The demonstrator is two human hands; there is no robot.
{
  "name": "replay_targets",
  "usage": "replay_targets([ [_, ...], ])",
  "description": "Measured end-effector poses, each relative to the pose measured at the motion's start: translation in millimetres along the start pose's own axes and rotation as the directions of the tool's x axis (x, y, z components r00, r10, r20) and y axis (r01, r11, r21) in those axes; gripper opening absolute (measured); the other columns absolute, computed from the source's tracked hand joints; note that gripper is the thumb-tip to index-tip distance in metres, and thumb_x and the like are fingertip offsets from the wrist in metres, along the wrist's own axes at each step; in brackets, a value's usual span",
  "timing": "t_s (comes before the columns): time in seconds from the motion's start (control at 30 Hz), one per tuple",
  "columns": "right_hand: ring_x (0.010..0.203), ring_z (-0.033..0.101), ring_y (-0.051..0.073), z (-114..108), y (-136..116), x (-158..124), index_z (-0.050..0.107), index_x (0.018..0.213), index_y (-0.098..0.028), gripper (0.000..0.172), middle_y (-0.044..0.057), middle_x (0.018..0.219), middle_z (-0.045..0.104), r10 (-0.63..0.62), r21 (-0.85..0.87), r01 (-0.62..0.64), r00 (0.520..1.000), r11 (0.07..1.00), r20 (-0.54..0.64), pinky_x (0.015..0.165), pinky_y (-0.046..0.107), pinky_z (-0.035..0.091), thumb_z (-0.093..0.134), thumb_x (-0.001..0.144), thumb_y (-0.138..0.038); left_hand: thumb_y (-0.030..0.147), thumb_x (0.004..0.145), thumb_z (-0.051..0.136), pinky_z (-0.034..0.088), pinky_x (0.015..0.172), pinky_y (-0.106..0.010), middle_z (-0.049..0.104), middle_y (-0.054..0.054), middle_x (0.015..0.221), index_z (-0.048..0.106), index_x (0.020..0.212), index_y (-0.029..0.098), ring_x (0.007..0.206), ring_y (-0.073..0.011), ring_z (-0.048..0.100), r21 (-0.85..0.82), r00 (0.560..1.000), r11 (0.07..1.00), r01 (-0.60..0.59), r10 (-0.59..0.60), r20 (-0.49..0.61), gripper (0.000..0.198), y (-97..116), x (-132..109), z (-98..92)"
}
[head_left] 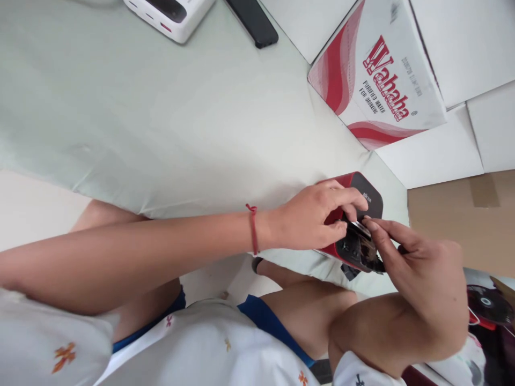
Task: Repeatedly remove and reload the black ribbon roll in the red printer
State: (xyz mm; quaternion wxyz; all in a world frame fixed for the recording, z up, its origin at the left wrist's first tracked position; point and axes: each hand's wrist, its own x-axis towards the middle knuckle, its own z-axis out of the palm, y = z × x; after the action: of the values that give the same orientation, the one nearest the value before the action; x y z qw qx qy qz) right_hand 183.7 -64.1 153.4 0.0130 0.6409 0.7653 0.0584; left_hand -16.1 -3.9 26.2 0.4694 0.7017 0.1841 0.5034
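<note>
A small red and black device (364, 195) is held over the near edge of a pale green table (169, 123). My left hand (314, 217), with a red string at its wrist, wraps over the device's top, fingers curled and pinching at its open black end. My right hand (418, 268) comes in from the right, its fingers closed on that same end, where a small shiny part (359, 229) shows between the fingertips of both hands. What the part is, I cannot make out.
A white carton with red "Wahaha" lettering (378, 80) stands at the table's far right among white boxes. A black phone (253, 21) and a white power bank (169, 16) lie at the far edge. A brown cardboard box (462, 225) sits to the right. My bare knees are below the table edge.
</note>
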Motion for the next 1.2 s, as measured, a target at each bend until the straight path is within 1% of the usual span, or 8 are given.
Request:
replay_targets([
  [0.13, 0.055, 0.069, 0.015, -5, 9, -8, 0.087, 0.113, -0.03, 0.037, -0.001, 0.087, 0.085, -0.001, 0.11, -0.002, 1.0, 0.994, 0.027, 0.052, 0.027, 0.054, 0.058, 0.107, -0.054, 0.005, 0.087, 0.059, 0.04, 0.134, -0.049, 0.063, -0.011, 0.154, 0.058, 0.14, 0.024, 0.153, -0.0248, 0.053, -0.102, 0.995, 0.993, 0.062, -0.069, -0.073, 0.056, -4, -4, 0.6],
  [0.23, 0.083, 0.084, 0.021, -15, 9, -16, 0.083, 0.124, -0.031, 0.031, 0.0, 0.111, 0.086, -0.172, 0.2, 0.155, 0.982, 0.967, 0.073, 0.077, 0.03, 0.068, 0.059, 0.109, -0.045, 0.008, 0.086, 0.062, 0.031, 0.139, -0.057, 0.046, -0.011, 0.17, 0.045, 0.157, 0.03, 0.167, -0.029, 0.036, -0.124, 0.992, 0.987, 0.106, -0.114, -0.06, 0.076, -8, -4, 0.6],
  [0.33, 0.101, 0.085, 0.02, -23, 4, -19, 0.079, 0.13, -0.025, 0.029, 0.003, 0.121, 0.084, -0.376, 0.238, 0.339, 0.917, 0.91, 0.136, 0.098, 0.027, 0.067, 0.057, 0.11, -0.03, 0.009, 0.084, 0.063, 0.023, 0.142, -0.06, 0.034, -0.007, 0.179, 0.036, 0.164, 0.036, 0.175, -0.0305, 0.016, -0.125, 0.99, 0.982, 0.139, -0.14, 0.006, 0.089, -9, -2, -1.1],
  [0.47, 0.109, 0.083, 0.016, -27, 0, -19, 0.075, 0.132, -0.019, 0.029, 0.006, 0.127, 0.083, -0.461, 0.213, 0.425, 0.873, 0.88, 0.161, 0.102, 0.019, 0.063, 0.055, 0.112, -0.025, 0.011, 0.084, 0.064, 0.014, 0.143, -0.065, 0.03, 0.0, 0.183, 0.035, 0.166, 0.041, 0.177, -0.0314, 0.004, -0.106, 0.985, 0.98, 0.168, -0.163, 0.059, 0.092, -8, -1, -4.6],
  [0.67, 0.102, 0.084, 0.016, -20, 4, -15, 0.077, 0.13, -0.025, 0.028, 0.001, 0.119, 0.085, -0.335, 0.249, 0.293, 0.931, 0.923, 0.143, 0.095, 0.023, 0.065, 0.058, 0.111, -0.032, 0.018, 0.09, 0.066, 0.017, 0.143, -0.062, 0.031, -0.003, 0.182, 0.038, 0.166, 0.038, 0.176, -0.0299, 0.007, -0.124, 0.976, 0.969, 0.214, -0.206, 0.07, 0.084, -9, -2, -5.4],
  [0.8, 0.091, 0.084, 0.02, 11, 10, 12, 0.081, 0.124, -0.027, 0.029, 0.001, 0.113, 0.086, -0.006, 0.31, -0.016, 0.997, 0.951, 0.071, 0.082, 0.029, 0.065, 0.063, 0.106, -0.039, 0.019, 0.091, 0.067, 0.025, 0.141, -0.059, 0.046, -0.013, 0.17, 0.049, 0.158, 0.03, 0.167, -0.0299, 0.036, -0.152, 0.977, 0.966, 0.211, -0.206, 0.048, 0.07, -13, -4, -2.6],
  [0.97, 0.108, 0.079, 0.029, 44, 19, 47, 0.08, 0.13, -0.027, 0.039, 0.005, 0.123, 0.084, 0.052, 0.23, -0.111, 0.967, 0.967, 0.249, 0.098, 0.044, 0.058, 0.061, 0.097, -0.036, 0.016, 0.089, 0.068, 0.029, 0.14, -0.057, 0.047, -0.016, 0.165, 0.06, 0.141, 0.025, 0.166, -0.0267, 0.037, -0.128, 0.962, 0.953, 0.275, -0.272, 0.04, 0.054, -11, -4, -0.6],
  [1.2, 0.097, 0.077, 0.03, 42, 16, 54, 0.081, 0.126, -0.029, 0.039, 0.005, 0.112, 0.084, 0.093, 0.113, -0.141, 0.93, 0.984, 0.356, 0.086, 0.042, 0.054, 0.063, 0.091, -0.036, 0.012, 0.085, 0.069, 0.034, 0.138, -0.057, 0.051, -0.014, 0.158, 0.064, 0.124, 0.026, 0.162, -0.0271, 0.042, -0.119, 0.951, 0.943, 0.309, -0.31, 0.017, 0.041, -7, -3, 1.0],
])
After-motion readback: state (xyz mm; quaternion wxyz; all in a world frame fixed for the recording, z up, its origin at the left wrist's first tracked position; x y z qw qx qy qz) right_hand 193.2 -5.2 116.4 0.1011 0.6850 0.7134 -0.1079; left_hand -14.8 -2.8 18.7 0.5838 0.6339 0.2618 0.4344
